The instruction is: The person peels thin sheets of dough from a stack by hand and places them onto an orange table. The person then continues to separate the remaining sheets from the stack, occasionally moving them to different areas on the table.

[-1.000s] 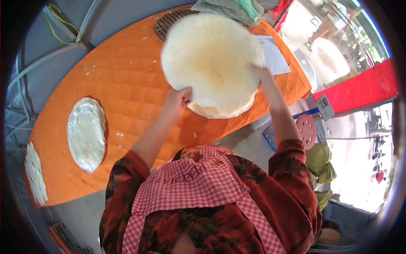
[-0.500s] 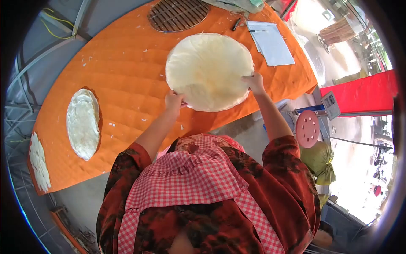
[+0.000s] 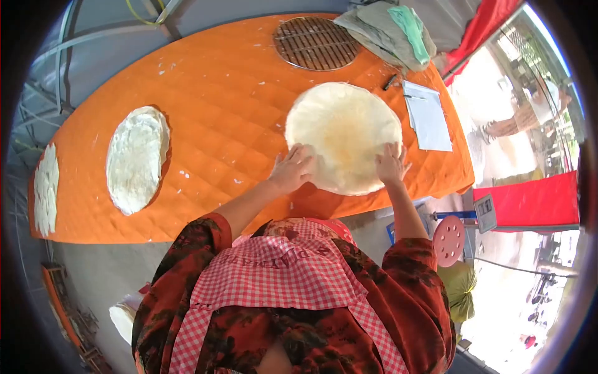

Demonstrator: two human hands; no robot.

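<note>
A large round pale sheet stack (image 3: 346, 134) lies near the front edge of the orange-covered table (image 3: 218, 118). At its lower left edge, my left hand (image 3: 291, 169) rests with spread fingers, the fingertips touching the rim. My right hand (image 3: 391, 163) lies open on the lower right edge, its fingers apart. Neither hand grips anything. To the left is a second round whitish stack (image 3: 137, 160), and a third pale stack (image 3: 46, 191) sits at the table's far left end.
Behind the sheets lies a round metal grill (image 3: 316, 43), beside a grey bag with green plastic (image 3: 411, 31). White papers (image 3: 428, 118) and a black marker (image 3: 390, 81) are at the right. Past the table's right end hangs a pink perforated disc (image 3: 448, 241).
Both hands have let go of the round stack's edges and opened flat against it. The stack now lies on the table. The camera view has shifted.
</note>
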